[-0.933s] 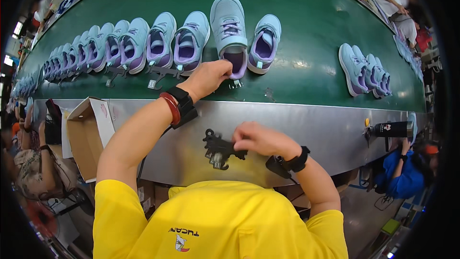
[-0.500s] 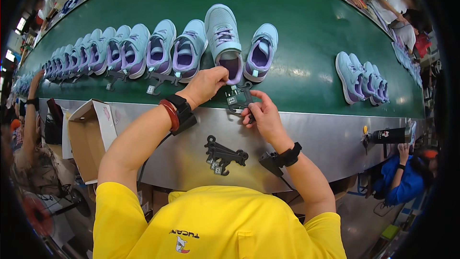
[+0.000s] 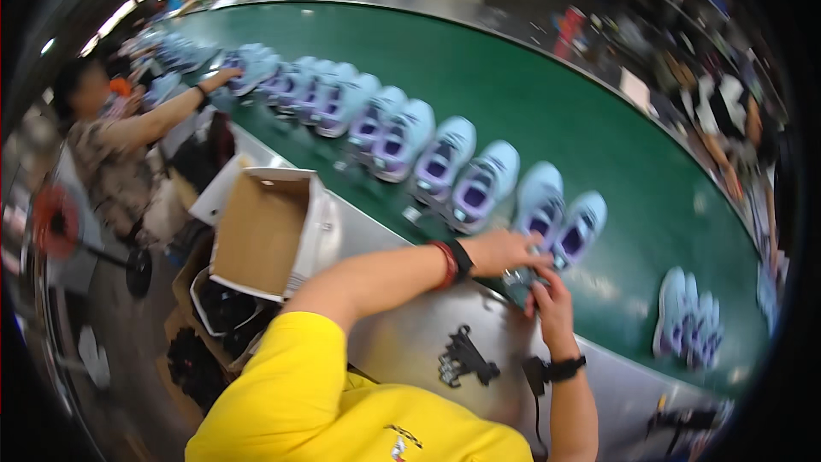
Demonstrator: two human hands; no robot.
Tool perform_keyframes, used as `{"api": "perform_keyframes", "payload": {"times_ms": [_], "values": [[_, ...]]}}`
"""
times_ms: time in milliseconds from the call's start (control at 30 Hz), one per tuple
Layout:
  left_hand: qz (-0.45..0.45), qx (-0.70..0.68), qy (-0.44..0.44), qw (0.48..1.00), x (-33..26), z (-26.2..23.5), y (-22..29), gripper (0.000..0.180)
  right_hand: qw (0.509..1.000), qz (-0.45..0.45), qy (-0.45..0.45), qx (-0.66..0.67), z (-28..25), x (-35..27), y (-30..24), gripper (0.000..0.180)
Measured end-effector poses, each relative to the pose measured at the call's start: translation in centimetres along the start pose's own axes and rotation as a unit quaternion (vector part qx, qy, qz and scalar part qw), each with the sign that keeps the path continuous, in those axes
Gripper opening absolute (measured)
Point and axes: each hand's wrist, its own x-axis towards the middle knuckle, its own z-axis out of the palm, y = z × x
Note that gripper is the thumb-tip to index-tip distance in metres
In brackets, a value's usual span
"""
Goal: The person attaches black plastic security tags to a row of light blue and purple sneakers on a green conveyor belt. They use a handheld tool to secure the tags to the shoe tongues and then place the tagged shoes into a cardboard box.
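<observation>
Biggest thing here is the green conveyor belt (image 3: 547, 111), curving from the upper left down to the right edge of the frame. A long row of pale blue and purple kids' shoes (image 3: 402, 139) sits along its near side, toes away from the camera, with a separate bunch of shoes (image 3: 688, 316) at the lower right. Below the belt runs the steel table (image 3: 402, 351) edge, and left of centre there's an open cardboard box (image 3: 265, 231) tipped against it. Another person (image 3: 111, 145) at the left of the frame reaches onto the far end of the row.

Lower centre, the wearer in a yellow shirt (image 3: 316, 402) has both hands together right at the belt's near edge. The left hand (image 3: 505, 250), with a red band and black watch on the wrist, rests against the nearest pair of shoes (image 3: 560, 221). The right hand (image 3: 552, 304) is just below it, and the two seem pinched on a small dark tag-like piece (image 3: 519, 281). It's blurry, so I can't tell exactly what it is. A bundle of black clips (image 3: 466, 358) lies on the table nearby.

My take on doing this bit well: brace the shoe with the left hand so it doesn't slide, keep the small piece gripped close to its end, and work fast since that row looks packed tight.
</observation>
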Motion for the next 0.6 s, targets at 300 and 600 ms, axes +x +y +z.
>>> {"api": "perform_keyframes", "payload": {"times_ms": [300, 600], "values": [[-0.094, 0.036, -0.018, 0.995, -0.9, -1.7, 0.6, 0.028, 0.925, -0.191, 0.110, -0.309, -4.5, 2.9, -2.0, 0.041], [-0.185, -0.044, -0.026, 0.981, -0.9, -1.5, 0.7, 0.036, 0.770, -0.353, 0.080, -0.525, -4.3, 5.5, -1.8, 0.028]]}}
